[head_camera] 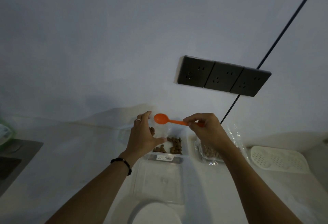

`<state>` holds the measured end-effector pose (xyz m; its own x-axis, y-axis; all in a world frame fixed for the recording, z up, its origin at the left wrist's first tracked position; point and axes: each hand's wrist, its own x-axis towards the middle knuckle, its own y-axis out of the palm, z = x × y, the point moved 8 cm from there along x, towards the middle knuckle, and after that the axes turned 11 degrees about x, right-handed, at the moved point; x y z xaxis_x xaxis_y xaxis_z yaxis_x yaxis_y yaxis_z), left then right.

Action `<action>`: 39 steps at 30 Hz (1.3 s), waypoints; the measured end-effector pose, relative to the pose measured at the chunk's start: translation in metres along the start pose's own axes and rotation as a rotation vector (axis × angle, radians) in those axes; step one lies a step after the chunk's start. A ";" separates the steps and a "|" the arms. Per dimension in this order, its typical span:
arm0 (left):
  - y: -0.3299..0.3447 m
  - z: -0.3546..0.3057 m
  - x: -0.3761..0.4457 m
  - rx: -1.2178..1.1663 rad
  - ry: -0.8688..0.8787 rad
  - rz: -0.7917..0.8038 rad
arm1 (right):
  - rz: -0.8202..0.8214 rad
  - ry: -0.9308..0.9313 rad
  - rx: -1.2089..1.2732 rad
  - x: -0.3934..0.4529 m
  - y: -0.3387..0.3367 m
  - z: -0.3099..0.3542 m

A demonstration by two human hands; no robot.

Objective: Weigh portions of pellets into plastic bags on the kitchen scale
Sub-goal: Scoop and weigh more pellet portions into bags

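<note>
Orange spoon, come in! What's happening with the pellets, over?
Right hand pinching orange spoon, bowl empty. Left hand holding small plastic bag over pellet tub. Filled bag behind the right wrist. Nothing blocking.

The left hand (143, 135) grips a clear plastic bag (160, 131) above an open container (170, 150) of brown pellets (175, 145). The right hand (204, 129) pinches an orange spoon (167, 120) by its handle, bowl at the bag's mouth (a filled bag (211, 151) lies beside it).
</note>
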<state>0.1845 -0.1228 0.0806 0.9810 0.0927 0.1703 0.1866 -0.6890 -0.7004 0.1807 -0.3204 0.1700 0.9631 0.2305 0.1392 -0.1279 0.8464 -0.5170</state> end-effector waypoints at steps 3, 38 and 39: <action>-0.004 -0.004 -0.004 -0.007 0.024 0.003 | -0.001 0.007 -0.007 -0.007 0.000 0.002; 0.041 -0.124 -0.227 0.341 0.348 0.240 | -0.128 0.413 0.487 -0.255 0.006 -0.074; 0.041 -0.124 -0.226 0.322 0.354 0.238 | -0.078 0.395 0.535 -0.248 0.012 -0.059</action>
<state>-0.0364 -0.2608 0.0995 0.9308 -0.3259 0.1656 0.0225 -0.4009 -0.9159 -0.0457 -0.3960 0.0796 0.9756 0.0517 -0.2135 -0.0558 0.9984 -0.0133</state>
